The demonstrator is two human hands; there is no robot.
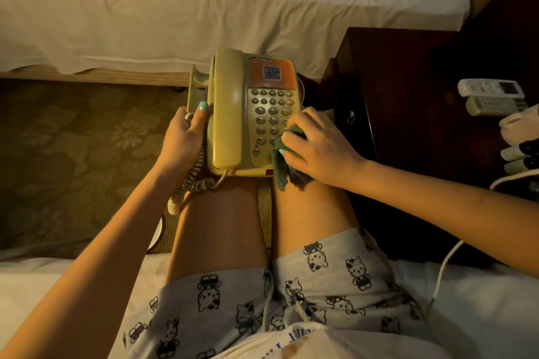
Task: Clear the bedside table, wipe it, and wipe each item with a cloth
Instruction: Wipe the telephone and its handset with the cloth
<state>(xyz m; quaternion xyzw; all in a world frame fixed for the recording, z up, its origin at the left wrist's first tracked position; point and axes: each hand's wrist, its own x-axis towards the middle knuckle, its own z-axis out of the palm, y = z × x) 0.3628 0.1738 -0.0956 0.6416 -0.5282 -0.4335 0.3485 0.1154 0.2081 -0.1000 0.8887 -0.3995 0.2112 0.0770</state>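
Observation:
A beige corded telephone [233,114] rests on my knees, its handset in the cradle and its coiled cord hanging off the left side. My left hand [185,132] grips the phone's left edge. My right hand [318,144] presses a crumpled green cloth [281,166] against the keypad's lower right corner. The dark wooden bedside table [402,73] stands to the right of my knees.
Two white remote controls [493,96] lie at the table's right side, next to white objects with dark tips. A white cable [446,259] trails down to the bed I sit on. Another bed with white sheets [204,9] is ahead; patterned carpet lies to the left.

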